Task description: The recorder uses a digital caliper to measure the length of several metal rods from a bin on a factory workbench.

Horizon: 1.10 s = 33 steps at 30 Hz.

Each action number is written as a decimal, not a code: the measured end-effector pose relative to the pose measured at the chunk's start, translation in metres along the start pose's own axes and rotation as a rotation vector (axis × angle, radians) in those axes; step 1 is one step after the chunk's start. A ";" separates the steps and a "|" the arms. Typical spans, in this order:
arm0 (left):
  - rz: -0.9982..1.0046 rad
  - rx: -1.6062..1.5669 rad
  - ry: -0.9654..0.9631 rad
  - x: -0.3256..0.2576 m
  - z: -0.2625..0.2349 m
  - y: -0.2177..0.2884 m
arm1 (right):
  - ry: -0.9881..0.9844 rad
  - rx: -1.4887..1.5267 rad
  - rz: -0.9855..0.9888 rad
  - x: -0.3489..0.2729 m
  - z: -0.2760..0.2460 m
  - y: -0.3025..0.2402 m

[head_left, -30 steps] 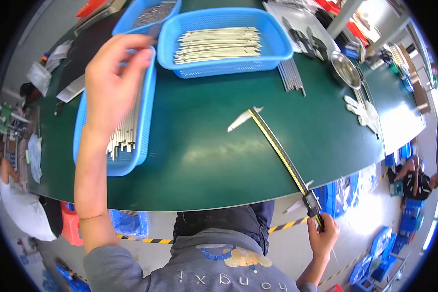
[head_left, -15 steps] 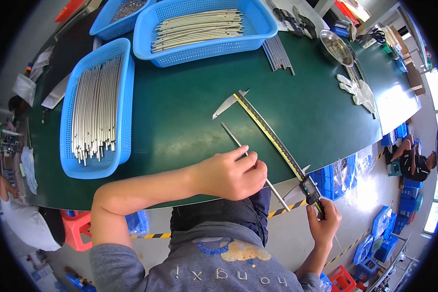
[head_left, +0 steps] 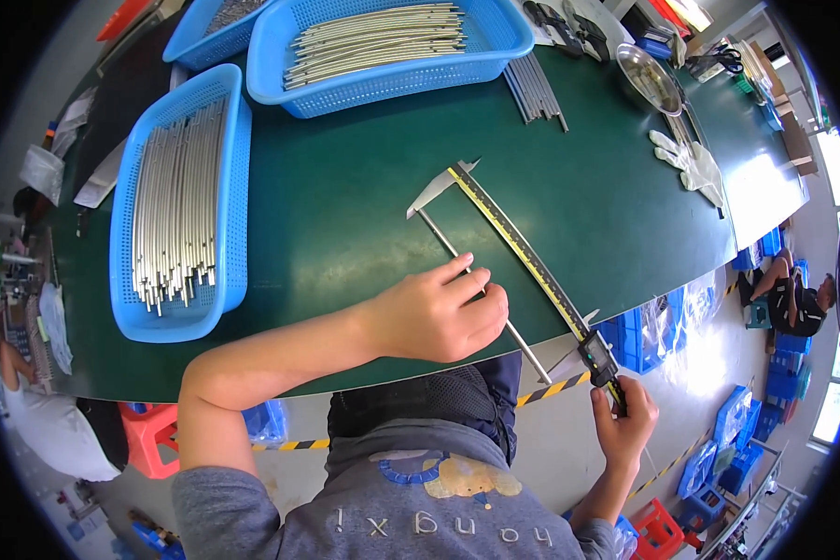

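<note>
My left hand (head_left: 439,313) is closed around a thin metal rod (head_left: 530,357), which slants from the table out past its near edge. The digital caliper (head_left: 523,250) lies just right of the rod, with its jaws spread wide apart. At its far end the rod meets the tip of the far jaw, as near as I can see; its near end is beside the other jaw. My right hand (head_left: 628,415) grips the caliper's near end below the display, thumb and fingers pinched on it.
Left of my hands stands a blue basket (head_left: 238,224) of metal rods; another blue basket (head_left: 392,79) of rods is at the back. Several grey rods (head_left: 536,89) lie beside it. A white glove (head_left: 689,166) and metal bowl (head_left: 646,79) sit at the right. One person (head_left: 793,299) sits farther right.
The rod has moved away from me with my left hand, and its far end has come up to the caliper's far jaw. My right hand keeps its hold on the caliper.
</note>
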<state>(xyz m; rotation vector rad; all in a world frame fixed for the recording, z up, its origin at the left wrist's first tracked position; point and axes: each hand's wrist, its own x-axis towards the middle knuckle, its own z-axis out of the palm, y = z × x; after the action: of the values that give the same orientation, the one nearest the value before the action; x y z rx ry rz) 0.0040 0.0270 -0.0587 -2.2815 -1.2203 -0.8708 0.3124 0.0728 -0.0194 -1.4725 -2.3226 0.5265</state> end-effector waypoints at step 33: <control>-0.125 -0.136 -0.182 0.008 -0.015 -0.009 | 0.020 -0.038 -0.077 -0.006 0.007 -0.007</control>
<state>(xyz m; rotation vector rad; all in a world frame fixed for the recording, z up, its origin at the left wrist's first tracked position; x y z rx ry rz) -0.0055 0.0274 -0.0422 -2.4591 -1.4358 -0.8270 0.3066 0.0637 -0.0225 -1.3918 -2.3760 0.4472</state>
